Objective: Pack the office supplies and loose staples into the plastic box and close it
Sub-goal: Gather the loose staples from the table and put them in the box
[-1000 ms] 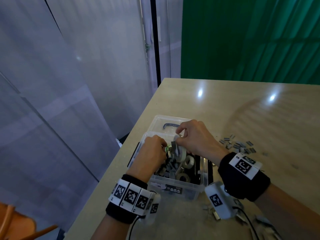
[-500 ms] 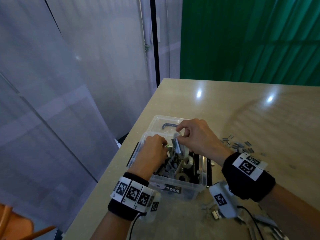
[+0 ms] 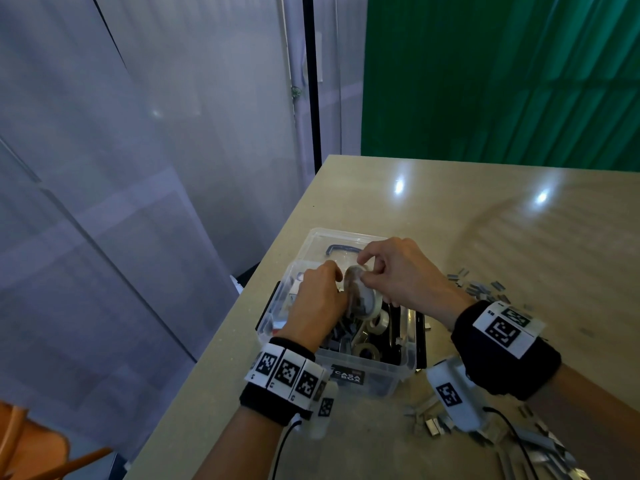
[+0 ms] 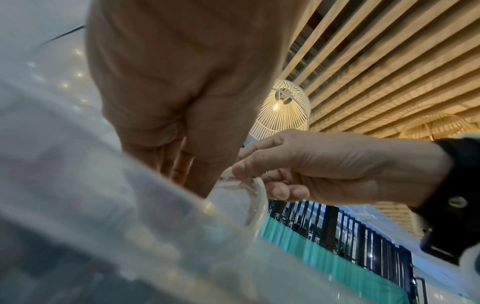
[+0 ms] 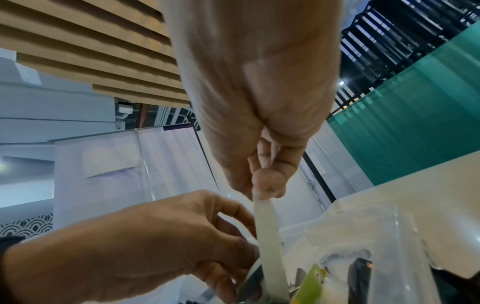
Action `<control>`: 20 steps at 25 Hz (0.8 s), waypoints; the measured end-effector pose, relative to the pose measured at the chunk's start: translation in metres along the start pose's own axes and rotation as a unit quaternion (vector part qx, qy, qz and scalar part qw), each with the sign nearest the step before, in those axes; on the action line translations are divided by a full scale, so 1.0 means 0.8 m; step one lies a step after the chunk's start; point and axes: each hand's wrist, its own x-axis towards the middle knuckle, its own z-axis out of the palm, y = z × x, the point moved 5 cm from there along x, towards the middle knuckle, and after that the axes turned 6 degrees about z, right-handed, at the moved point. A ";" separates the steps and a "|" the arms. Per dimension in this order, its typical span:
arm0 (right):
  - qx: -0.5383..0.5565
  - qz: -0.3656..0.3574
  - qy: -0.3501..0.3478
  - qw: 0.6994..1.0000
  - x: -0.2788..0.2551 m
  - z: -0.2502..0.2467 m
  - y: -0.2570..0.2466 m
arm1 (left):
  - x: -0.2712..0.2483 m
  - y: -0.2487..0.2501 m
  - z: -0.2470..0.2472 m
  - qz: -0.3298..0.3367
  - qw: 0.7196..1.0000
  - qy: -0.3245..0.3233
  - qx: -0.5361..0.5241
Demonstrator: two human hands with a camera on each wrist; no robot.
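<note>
Clear plastic box (image 3: 367, 370) is set near the table's (image 3: 485, 216) left edge, open, w/ a dark label on its near wall. Its lid (image 3: 325, 239) is seen lying just behind it, dark handle up.

Box contents, as far as can be made out: several small tape rolls (image 3: 379, 322), grey staple strips (image 3: 341, 336), a metal piece by the right wall. A green packet (image 5: 310, 286) is visible in the right wrist view only; the rest is too blurred to name.

A large tape roll (image 3: 363, 296) is held on edge over the box's middle, betw. both hands.

- Right hand (image 3: 405, 275): fingers curled, roll's top rim pinched betw. thumb and forefinger. Confirmed in right wrist view, where fingertips (image 5: 267, 185) are closed on the pale band of the roll (image 5: 270, 246).
- Left hand (image 3: 317, 299): fingers curled in tight against the roll's left face, wrist over the box's left side. Whether the roll itself or something beside it is gripped cannot be told; contact point is hidden in the head view and blurred in the left wrist view.

Loose staples (image 3: 481, 289) are scattered on the table to the right of the box, near the right wrist. A second pile of staple strips (image 3: 540, 445) lies at the near edge, under the right forearm. One strip lies just beside the box's right wall.

Marker bands are worn on both wrists. Orange chair (image 3: 27, 441) is noted at lower left, off the table.
</note>
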 end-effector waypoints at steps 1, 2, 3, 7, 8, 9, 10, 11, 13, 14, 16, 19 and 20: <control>-0.001 0.000 0.005 1.000 0.001 0.000 0.003 | 0.000 0.000 0.001 0.004 1.000 -0.004 0.026; -0.001 0.000 0.007 1.000 0.002 -0.001 0.004 | 0.001 0.000 0.001 0.012 0.998 -0.010 0.053; 0.000 -0.001 0.007 1.000 0.003 -0.001 0.005 | 0.001 0.003 -0.001 0.020 0.997 -0.012 0.075; 0.006 -0.004 0.016 1.000 0.005 -0.006 0.003 | 0.002 0.017 -0.014 0.051 0.997 0.024 0.044; 0.011 -0.001 0.017 1.000 0.005 -0.007 0.002 | 0.001 0.019 -0.016 0.055 0.998 0.029 0.018; 0.017 0.002 0.016 1.000 0.005 -0.007 0.001 | -0.001 0.021 -0.017 0.058 0.998 0.023 0.002; 0.024 0.005 0.016 1.000 0.005 -0.008 0.001 | -0.003 0.023 -0.015 0.063 0.998 0.004 -0.006; 0.030 0.007 0.016 0.999 0.006 -0.008 0.001 | -0.005 0.023 -0.011 0.066 0.998 -0.019 -0.006; 0.030 0.007 0.014 0.999 0.006 -0.008 0.000 | -0.009 0.023 -0.003 0.068 0.997 -0.047 0.013; 0.025 0.004 0.011 1.000 0.006 -0.007 -0.001 | -0.011 0.023 -0.001 0.064 0.996 -0.050 0.027; 0.009 0.001 0.003 1.000 0.004 -0.003 0.000 | -0.011 0.018 0.005 0.053 0.995 -0.057 0.061; -0.005 0.003 0.010 1.000 0.003 -0.002 0.002 | -0.011 0.007 0.009 0.037 0.991 -0.055 0.118; -0.006 0.003 0.013 1.000 0.004 -0.004 0.002 | -0.010 0.004 0.009 0.032 0.991 -0.053 0.121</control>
